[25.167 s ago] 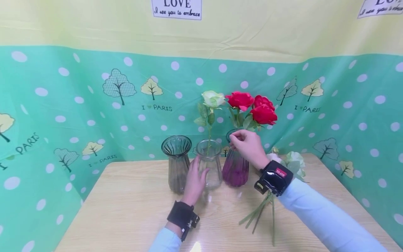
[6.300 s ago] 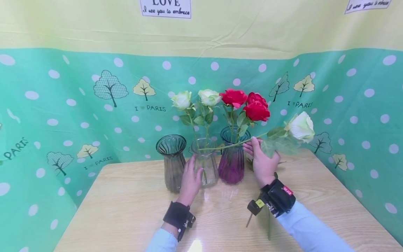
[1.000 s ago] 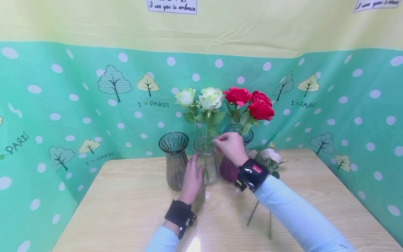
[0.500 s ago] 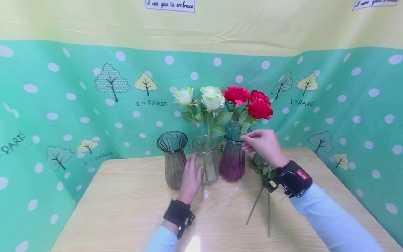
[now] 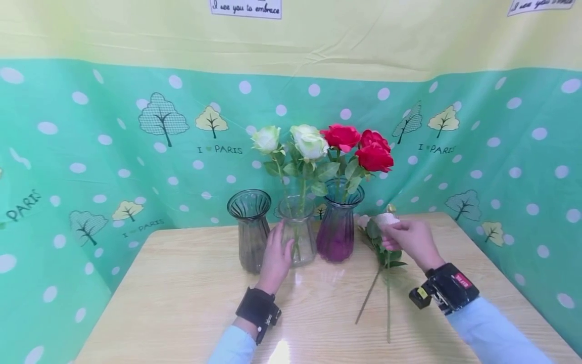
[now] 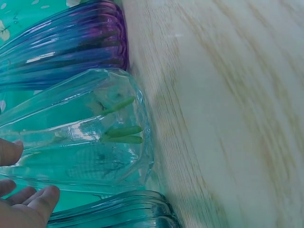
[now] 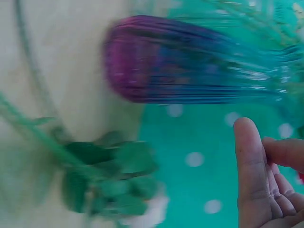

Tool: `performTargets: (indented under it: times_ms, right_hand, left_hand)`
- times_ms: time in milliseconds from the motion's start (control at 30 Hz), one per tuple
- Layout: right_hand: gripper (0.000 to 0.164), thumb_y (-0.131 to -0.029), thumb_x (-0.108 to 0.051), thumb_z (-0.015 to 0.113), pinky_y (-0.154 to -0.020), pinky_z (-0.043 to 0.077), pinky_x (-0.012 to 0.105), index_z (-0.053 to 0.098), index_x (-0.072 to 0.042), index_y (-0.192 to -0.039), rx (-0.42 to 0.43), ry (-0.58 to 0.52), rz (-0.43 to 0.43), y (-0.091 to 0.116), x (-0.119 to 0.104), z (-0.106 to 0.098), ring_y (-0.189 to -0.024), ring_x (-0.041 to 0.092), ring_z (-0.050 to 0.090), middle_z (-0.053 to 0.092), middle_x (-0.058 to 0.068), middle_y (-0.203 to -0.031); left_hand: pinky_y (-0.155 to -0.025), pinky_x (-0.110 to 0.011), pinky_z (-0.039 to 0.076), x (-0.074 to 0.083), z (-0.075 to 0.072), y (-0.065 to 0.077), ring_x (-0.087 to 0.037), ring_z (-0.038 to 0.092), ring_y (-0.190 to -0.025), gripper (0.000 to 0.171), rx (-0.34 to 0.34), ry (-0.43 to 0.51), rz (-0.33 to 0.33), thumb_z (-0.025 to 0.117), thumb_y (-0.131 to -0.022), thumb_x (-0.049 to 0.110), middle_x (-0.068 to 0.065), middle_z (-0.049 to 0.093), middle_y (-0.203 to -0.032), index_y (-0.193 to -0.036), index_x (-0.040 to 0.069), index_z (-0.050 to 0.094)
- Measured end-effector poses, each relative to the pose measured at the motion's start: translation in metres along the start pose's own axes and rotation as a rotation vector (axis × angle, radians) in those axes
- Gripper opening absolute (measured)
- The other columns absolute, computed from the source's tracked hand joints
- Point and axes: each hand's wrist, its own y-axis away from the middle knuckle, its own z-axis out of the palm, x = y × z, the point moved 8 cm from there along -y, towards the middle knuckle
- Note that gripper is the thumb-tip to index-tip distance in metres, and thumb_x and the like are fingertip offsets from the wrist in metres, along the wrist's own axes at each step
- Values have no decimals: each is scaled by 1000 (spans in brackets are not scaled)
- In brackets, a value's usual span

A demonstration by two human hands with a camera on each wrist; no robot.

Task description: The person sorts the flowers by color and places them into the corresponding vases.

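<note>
My left hand holds the clear glass vase from its left side, thumb at the front. White roses stand in that vase; the left wrist view shows their green stem ends inside. On the table at right lie flowers with pale pink heads and green leaves. My right hand is over them, at the pale head. In the right wrist view the right hand has thumb and index finger close together, nothing visible between them; that view is blurred.
A grey ribbed vase stands left of the clear one, with no flower in it. To the right, a purple-blue vase bears red roses. Two long stems point toward the table's front. A patterned cloth hangs behind.
From the clear vase's rim my right hand has moved right and down to the flowers on the table. The right white rose has turned slightly. My left hand keeps its place.
</note>
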Motion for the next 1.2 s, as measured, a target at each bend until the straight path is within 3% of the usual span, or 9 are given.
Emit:
performTargets:
  times_ms: [233, 467, 633, 867, 1067, 1133, 1200]
  right_hand:
    - [34, -94, -12, 53, -67, 60, 30, 56, 17, -110, -30, 10, 88, -2, 43, 19, -65, 12, 68, 69, 12, -78]
    - [30, -92, -7, 53, -64, 60, 30, 56, 19, -107, -38, 9, 114, -6, 63, 37, -65, 17, 67, 67, 23, -81]
    - [24, -89, -7, 56, -61, 60, 28, 59, 17, -97, -31, 72, 97, -9, 71, 41, -62, 16, 66, 67, 21, -76]
    - [26, -88, -12, 58, -57, 58, 29, 61, 14, -91, -9, 199, 75, -6, 75, 35, -58, 16, 65, 67, 18, -74]
    - [26, -87, -13, 59, -57, 58, 32, 62, 13, -86, -20, 240, 78, -3, 73, 34, -57, 17, 65, 67, 18, -70]
    - [26, -87, -13, 59, -57, 57, 32, 62, 12, -85, -22, 260, 83, -4, 74, 33, -56, 16, 65, 67, 16, -69]
    - [26, -88, -14, 59, -55, 56, 30, 62, 12, -84, -25, 275, 93, -5, 75, 33, -56, 16, 64, 66, 16, -68]
  left_hand:
    - [-108, -45, 39, -2, -5, 2, -33, 43, -129, 58, 14, -7, -9, 50, -96, 19, -15, 34, -148, -148, 14, 25]
    - [-107, -46, 41, -3, -7, 6, -34, 44, -129, 60, 18, -7, -13, 51, -96, 19, -16, 35, -147, -149, 16, 23]
    - [-108, -48, 39, 1, -17, 15, -33, 43, -130, 57, 51, 17, -25, 53, -95, 23, -16, 38, -145, -146, 13, 30]
    - [-96, -39, 50, 15, -49, 30, -24, 54, -113, 44, 212, 132, 89, 57, -92, 14, -11, 53, -126, -134, 6, 45]
    - [-92, -24, 49, 22, -76, 37, -23, 57, -104, 43, 372, 148, 263, 61, -88, 4, -14, 57, -115, -128, 1, 46]
    - [-89, -25, 49, 20, -83, 38, -25, 56, -102, 45, 407, 159, 294, 62, -86, 2, -17, 57, -114, -128, 0, 46]
    - [-90, -31, 49, 17, -89, 38, -27, 54, -105, 46, 427, 152, 284, 62, -86, 3, -18, 55, -116, -129, 0, 46]
